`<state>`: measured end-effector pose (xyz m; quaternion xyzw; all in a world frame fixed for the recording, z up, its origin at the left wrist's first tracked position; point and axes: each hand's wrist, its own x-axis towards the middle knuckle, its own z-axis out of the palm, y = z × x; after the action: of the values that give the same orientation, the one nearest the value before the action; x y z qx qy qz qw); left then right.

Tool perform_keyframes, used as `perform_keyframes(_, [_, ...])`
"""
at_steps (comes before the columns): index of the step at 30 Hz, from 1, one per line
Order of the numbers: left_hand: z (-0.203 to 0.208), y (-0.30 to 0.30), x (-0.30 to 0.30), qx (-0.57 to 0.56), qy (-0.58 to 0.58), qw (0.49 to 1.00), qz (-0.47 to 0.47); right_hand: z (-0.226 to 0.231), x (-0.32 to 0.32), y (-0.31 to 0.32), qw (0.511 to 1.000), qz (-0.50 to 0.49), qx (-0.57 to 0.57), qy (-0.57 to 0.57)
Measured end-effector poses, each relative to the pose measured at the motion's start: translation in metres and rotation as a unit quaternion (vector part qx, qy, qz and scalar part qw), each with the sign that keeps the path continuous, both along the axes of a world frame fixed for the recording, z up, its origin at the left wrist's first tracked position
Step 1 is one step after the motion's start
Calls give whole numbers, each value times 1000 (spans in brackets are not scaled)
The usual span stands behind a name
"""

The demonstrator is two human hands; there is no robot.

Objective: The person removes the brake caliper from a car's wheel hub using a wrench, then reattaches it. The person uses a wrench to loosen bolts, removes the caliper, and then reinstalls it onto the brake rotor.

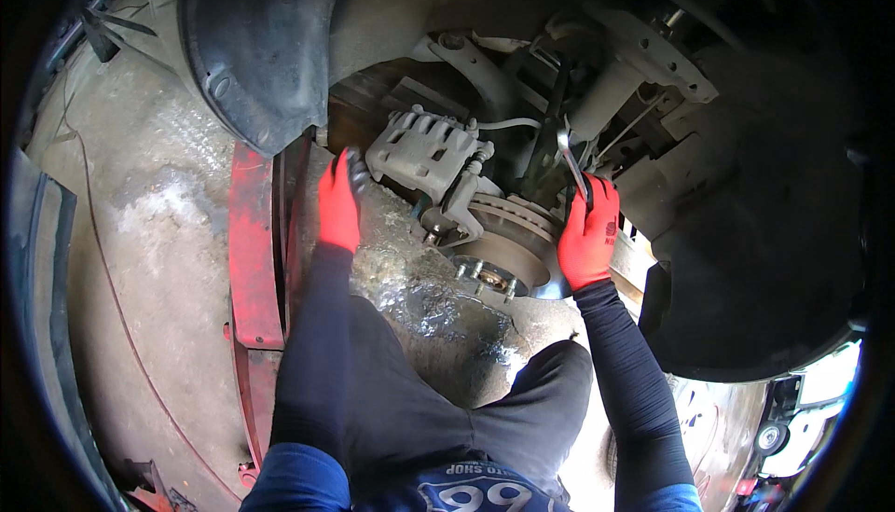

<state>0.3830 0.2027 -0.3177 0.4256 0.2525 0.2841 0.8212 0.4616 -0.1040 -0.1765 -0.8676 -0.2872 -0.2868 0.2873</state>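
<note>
I look into a car's wheel well with the wheel off. A grey brake caliper (419,150) sits on the brake disc and hub (508,242) at the centre. My left hand (339,200), in a red glove, reaches up just left of the caliper with fingers together; I cannot see it holding anything. My right hand (587,232), also red-gloved, is closed around a metal wrench (571,162) that points up behind the disc toward the suspension strut (606,92).
A red lift arm (254,260) runs along the floor at left, under the black fender liner (252,46). Wet, stained concrete floor (158,232) lies below. My dark-trousered knees (447,400) are beneath the hub. Dark bodywork closes in the right side.
</note>
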Motion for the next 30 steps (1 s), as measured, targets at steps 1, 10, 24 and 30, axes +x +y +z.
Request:
perform_keyframes(1, [19, 12, 8, 42, -24, 998, -42, 1, 0, 2, 1000, 6, 1, 1])
perform_keyframes(10, [92, 9, 31, 274, 80, 956, -64, -3, 4, -2, 1000, 5, -10, -19])
perform_keyframes(24, [102, 11, 32, 414, 91, 905, -24, -5, 7, 0, 1000, 11, 12, -22])
perform_keyframes(30, [163, -24, 28, 598, 78, 798, 5, -6, 7, -6, 1000, 6, 5, -8])
